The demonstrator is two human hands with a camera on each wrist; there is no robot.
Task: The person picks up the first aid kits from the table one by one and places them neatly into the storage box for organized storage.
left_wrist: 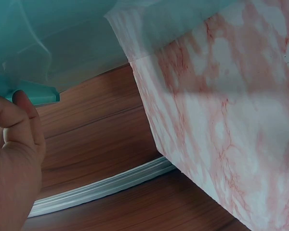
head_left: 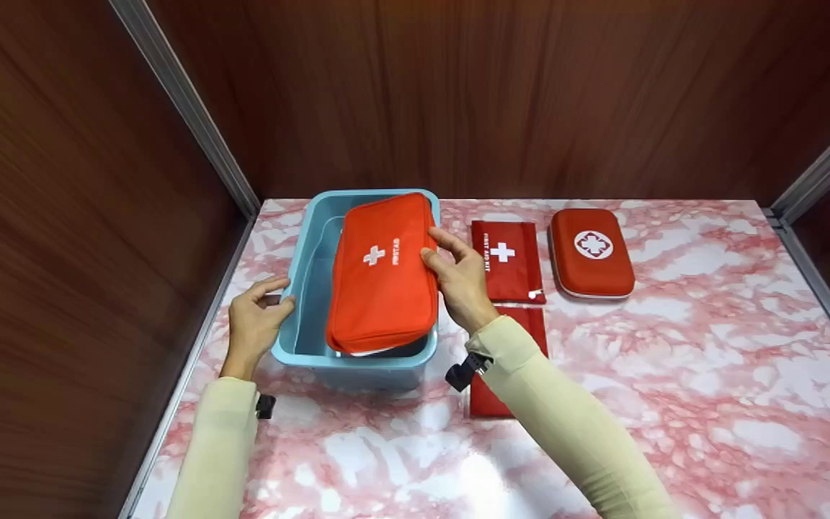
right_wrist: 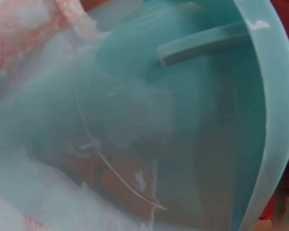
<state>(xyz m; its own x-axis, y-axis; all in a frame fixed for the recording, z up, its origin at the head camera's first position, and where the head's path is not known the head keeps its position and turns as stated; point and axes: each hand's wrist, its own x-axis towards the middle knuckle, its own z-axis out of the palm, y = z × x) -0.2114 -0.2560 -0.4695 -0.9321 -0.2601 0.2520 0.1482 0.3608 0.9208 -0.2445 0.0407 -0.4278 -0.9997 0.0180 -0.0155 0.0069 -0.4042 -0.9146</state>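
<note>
Left of centre: red pouch (head_left: 386,288) pinched above blue bin (head_left: 357,361)

At the middle of the head view, the right hand (head_left: 462,281) pinches the red pouch by its right edge, thumb on top; the pouch lies tilted over the mouth of the bin, its white cross and lettering facing up; whether it touches the rim cannot be told.

At the bin's left rim, the left hand (head_left: 256,321) is bent, thumb and forefinger parted right at the edge; whether it grasps the rim or merely touches it, I cannot tell.

Right of the bin, a flat FIRST AID KIT pouch (head_left: 516,270) lies on the marbled tabletop (head_left: 710,360); just below it in the frame is a second flat red packet (head_left: 485,400), partly hidden by the right sleeve (head_left: 573,418); farther right sits a hard red case (head_left: 591,249) with a round white emblem.

Across the top of the frame runs a brown wood-grain panel (head_left: 530,86); at the lower centre of the right wrist view, something red with a white mark shows dimly through the bin's wall — too blurred to name.
</note>
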